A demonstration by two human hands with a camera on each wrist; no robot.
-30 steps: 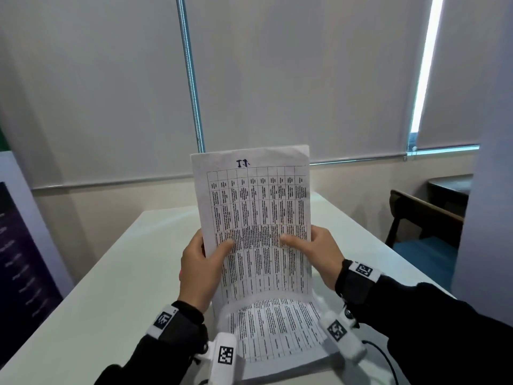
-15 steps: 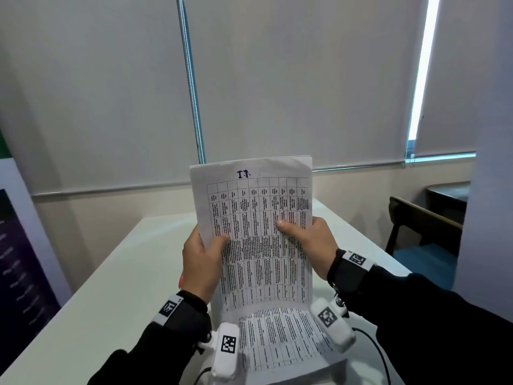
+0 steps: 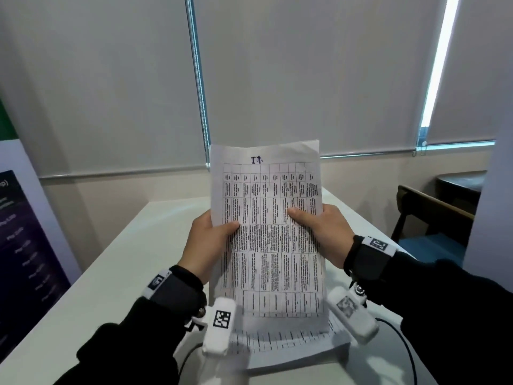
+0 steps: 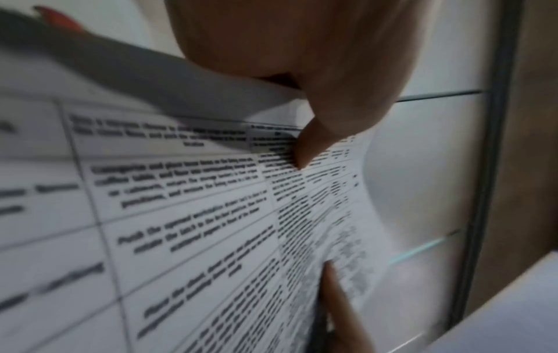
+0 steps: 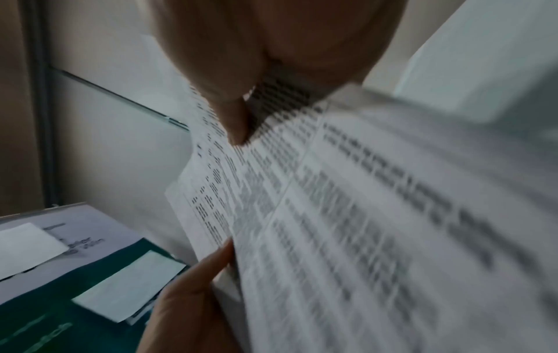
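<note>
Head view: the sheet (image 3: 273, 245) is pinched edgewise by left hand (image 3: 206, 245) and right hand (image 3: 323, 234) and could be torn if tugged apart

"Push the" on printed sheet (image 4: 193, 215)

1. Table (image 3: 116, 268): white, set against the wall.
2. Blinds (image 3: 97, 87): grey rollers, drawn down, with a metal post (image 3: 197, 79) between two.
3. Banner (image 3: 25, 245): dark, printed, left of the table.
4. Chair (image 3: 435, 209): wooden, blue seat, at right.
5. Dark tabletop (image 3: 458, 183): behind the chair.
</note>
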